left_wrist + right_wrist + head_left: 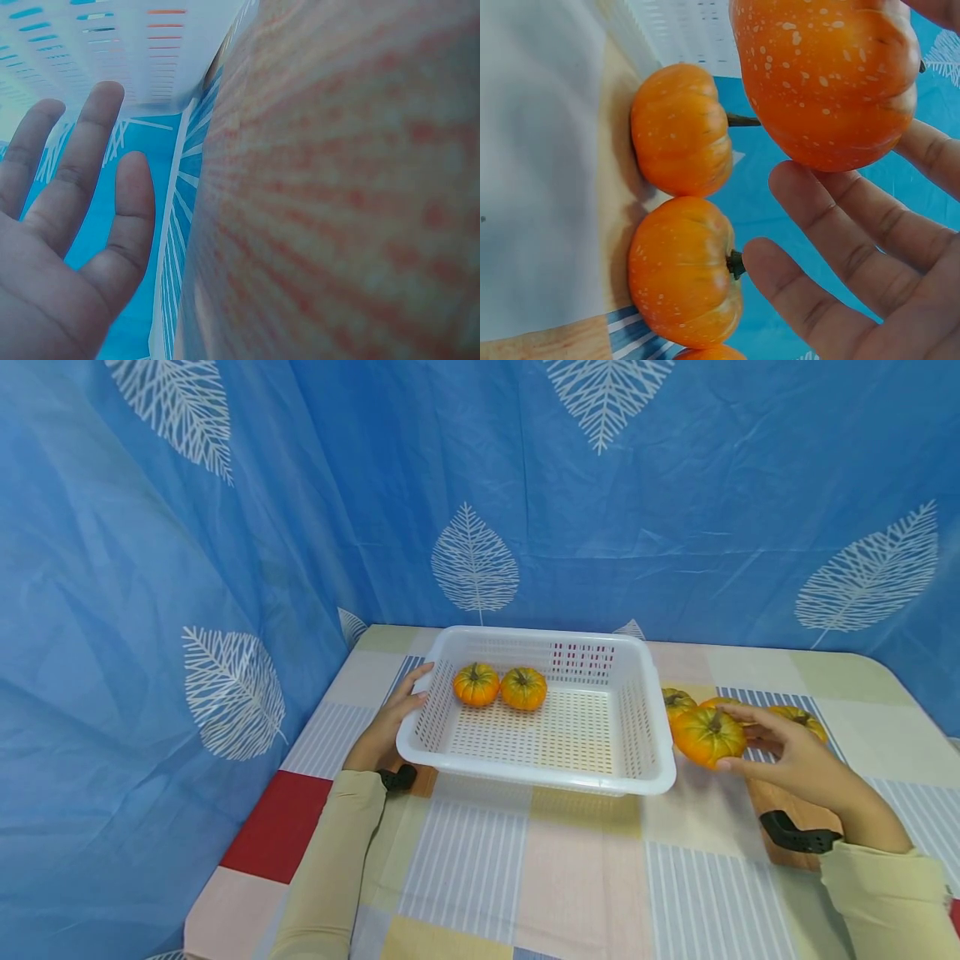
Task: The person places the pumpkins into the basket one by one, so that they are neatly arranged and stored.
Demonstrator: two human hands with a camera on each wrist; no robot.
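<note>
My right hand [806, 764] pinches a small orange pumpkin [708, 737] by its sides, raised above the table just right of the white plastic basket [536, 777]. In the right wrist view that pumpkin [825, 82] hangs beside two others on the table, a nearer pumpkin [686, 270] and a farther pumpkin [681, 127]. Two pumpkins, one left [476, 684] and one right [523, 688], sit side by side in the basket's back left. My left hand [384, 727] rests against the basket's left end; the left wrist view shows its fingers [75, 172] mostly straight near the slotted wall.
More pumpkins stand right of the basket, partly behind my right hand, one of them at the far side [801, 718]. A patchwork tablecloth [480, 868] covers the table. Blue curtain [645, 552] with white leaf prints hangs behind and at the left.
</note>
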